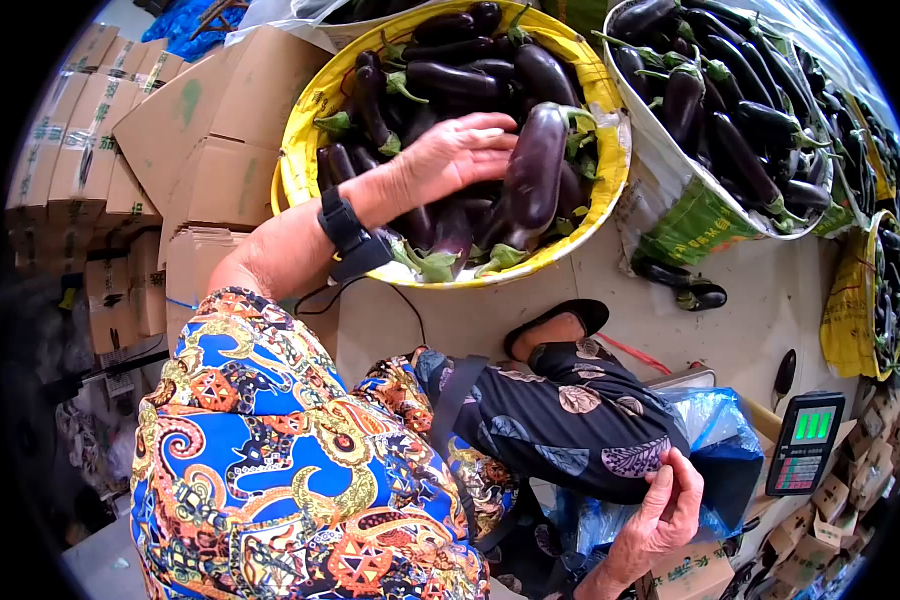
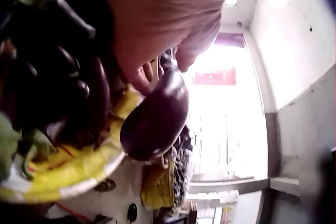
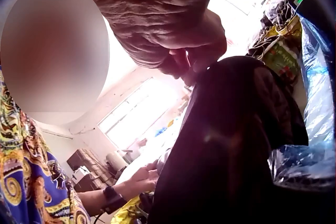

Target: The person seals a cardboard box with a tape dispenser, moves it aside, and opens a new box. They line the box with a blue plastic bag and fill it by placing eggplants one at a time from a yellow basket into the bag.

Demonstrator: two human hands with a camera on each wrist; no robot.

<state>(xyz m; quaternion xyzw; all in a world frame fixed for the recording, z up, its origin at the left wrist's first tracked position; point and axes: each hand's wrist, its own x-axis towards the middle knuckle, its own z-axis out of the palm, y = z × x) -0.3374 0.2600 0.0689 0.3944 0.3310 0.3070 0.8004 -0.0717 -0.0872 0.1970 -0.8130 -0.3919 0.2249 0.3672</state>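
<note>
My left hand (image 1: 455, 155) reaches over a yellow-lined basket (image 1: 288, 165) heaped with eggplants. Its fingers grip a large, glossy purple eggplant (image 1: 540, 170) near the neck, the green stem pointing up and to the right. In the left wrist view this eggplant (image 2: 157, 119) hangs below the fingers, its round end toward the yellow rim. My right hand (image 1: 660, 520) rests with loosely bent fingers at the knee of the dark patterned trousers (image 1: 580, 420). From the right wrist, the fingertips of that hand (image 3: 173, 29) lie right at the edge of the knee.
A second, white-lined basket (image 1: 620, 200) of eggplants stands on the right, with loose eggplants (image 1: 682, 283) on the floor before it. A digital scale display (image 1: 806, 442) glows green beside blue plastic bags (image 1: 710, 420). Flattened cardboard boxes (image 1: 220, 130) are stacked at left.
</note>
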